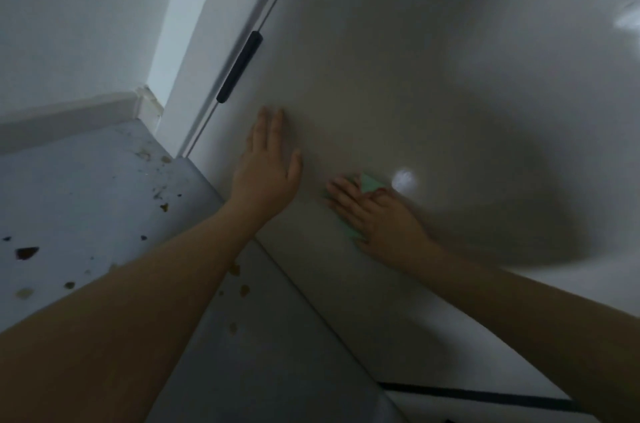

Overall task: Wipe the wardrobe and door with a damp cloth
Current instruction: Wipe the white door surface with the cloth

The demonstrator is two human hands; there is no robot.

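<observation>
Two bare forearms come in from the bottom corners of the frame, the left one filling the lower left and the right one crossing the lower right. The left hand (266,163) lies flat on the pale wardrobe door (398,69) at mid-frame, its fingers straight and close together, thumb spread to the right, holding nothing. Just to its right and a little lower, the right hand (377,218) presses a light green cloth (369,184) against the same panel; its fingers lie stretched over the cloth, slightly spread, and green edges show above the fingertips and below the heel of the hand (whether the cloth is damp cannot be told). A small bright spot of light (403,179) sits on the door just right of the cloth. Above the left hand, a dark bar handle (239,67) runs along the door's left edge. The grey floor (86,187) in the left half of the frame is scattered with brown specks and chips. A white skirting board (69,116) lines the wall at the upper left.
</observation>
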